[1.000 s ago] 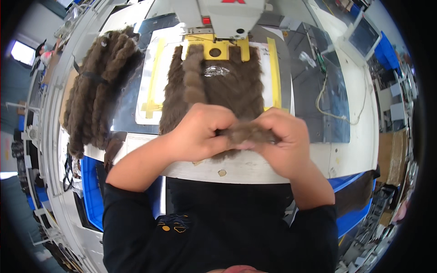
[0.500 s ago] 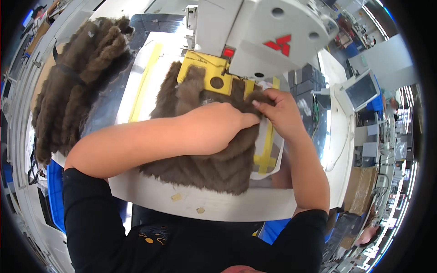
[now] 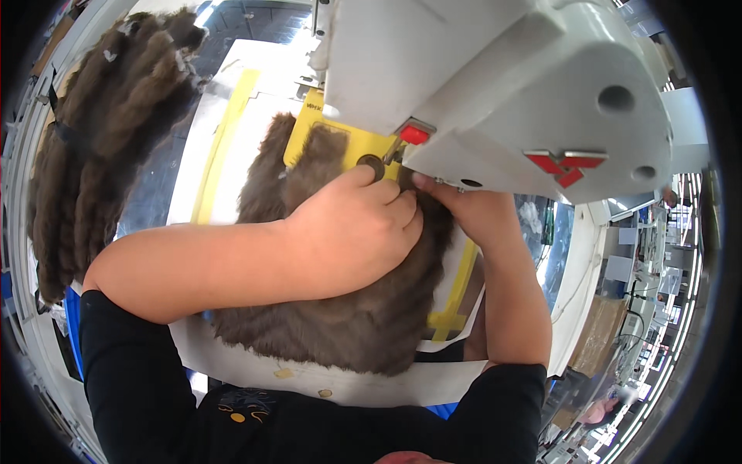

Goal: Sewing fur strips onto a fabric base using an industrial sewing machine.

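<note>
A piece of brown fur lies on a white sheet under the head of a white sewing machine. A yellow clamp plate presses on its far part, with fur showing in the plate's cut-out. My left hand crosses over the fur, its fingers curled down onto the fur at the plate's near edge. Close to its right, my right hand is closed on the fur's far right part, thumb tip by the plate. The machine head and my left hand hide some of the fingertips.
A thick stack of brown fur pieces hangs at the left, tied with a dark band. Yellow tape strips run along the sheet. A cardboard box stands at the right. The machine head overhangs my right hand.
The view has come closer to the machine. My left hand has gone from an outstretched finger to curled fingers at the yellow plate. My right hand has moved in under the machine head.
</note>
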Demonstrator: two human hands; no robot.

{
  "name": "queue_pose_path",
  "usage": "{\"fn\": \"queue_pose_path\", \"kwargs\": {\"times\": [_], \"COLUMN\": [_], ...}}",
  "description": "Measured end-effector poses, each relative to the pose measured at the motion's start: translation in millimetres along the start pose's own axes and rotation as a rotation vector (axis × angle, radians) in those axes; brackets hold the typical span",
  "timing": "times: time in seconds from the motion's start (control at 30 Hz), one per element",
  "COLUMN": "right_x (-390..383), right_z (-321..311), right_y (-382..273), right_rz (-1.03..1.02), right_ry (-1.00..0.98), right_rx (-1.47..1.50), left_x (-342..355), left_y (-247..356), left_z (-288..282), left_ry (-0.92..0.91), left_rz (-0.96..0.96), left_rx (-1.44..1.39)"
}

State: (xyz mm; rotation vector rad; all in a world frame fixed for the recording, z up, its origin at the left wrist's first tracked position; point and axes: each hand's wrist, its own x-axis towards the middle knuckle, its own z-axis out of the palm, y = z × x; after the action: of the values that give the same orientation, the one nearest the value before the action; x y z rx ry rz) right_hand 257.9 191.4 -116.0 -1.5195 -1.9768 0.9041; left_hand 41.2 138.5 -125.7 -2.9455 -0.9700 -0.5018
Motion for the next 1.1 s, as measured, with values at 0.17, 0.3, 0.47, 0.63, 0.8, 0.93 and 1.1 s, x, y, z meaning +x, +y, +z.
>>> {"fn": "queue_pose_path", "kwargs": {"times": [0.17,0.3,0.47,0.63,0.8,0.93,1.1], "right_x": [3,3,6,6,5,7,8], "right_z": [-3,1,-3,-5,-4,-2,-1], "right_y": [18,19,17,5,18,25,26], "right_rz": [-0.262,-0.234,-0.160,-0.034,-0.045,-0.078,-0.097], "right_ry": [-0.004,0.021,-0.027,-0.038,0.003,0.058,0.056], "right_rx": [-0.142,-0.178,-0.191,-0.085,-0.024,-0.042,-0.158], "left_x": [4,6,8,11,14,12,12], "left_y": [-3,-5,-3,-3,-3,-2,-2], "left_z": [9,15,9,10,10,13,11], "left_ry": [0.059,0.119,0.063,0.036,0.038,0.058,0.053], "left_rz": [-0.031,-0.030,-0.067,-0.096,-0.121,-0.120,-0.121], "left_rx": [0.036,0.093,0.086,0.088,0.084,0.103,0.103]}}
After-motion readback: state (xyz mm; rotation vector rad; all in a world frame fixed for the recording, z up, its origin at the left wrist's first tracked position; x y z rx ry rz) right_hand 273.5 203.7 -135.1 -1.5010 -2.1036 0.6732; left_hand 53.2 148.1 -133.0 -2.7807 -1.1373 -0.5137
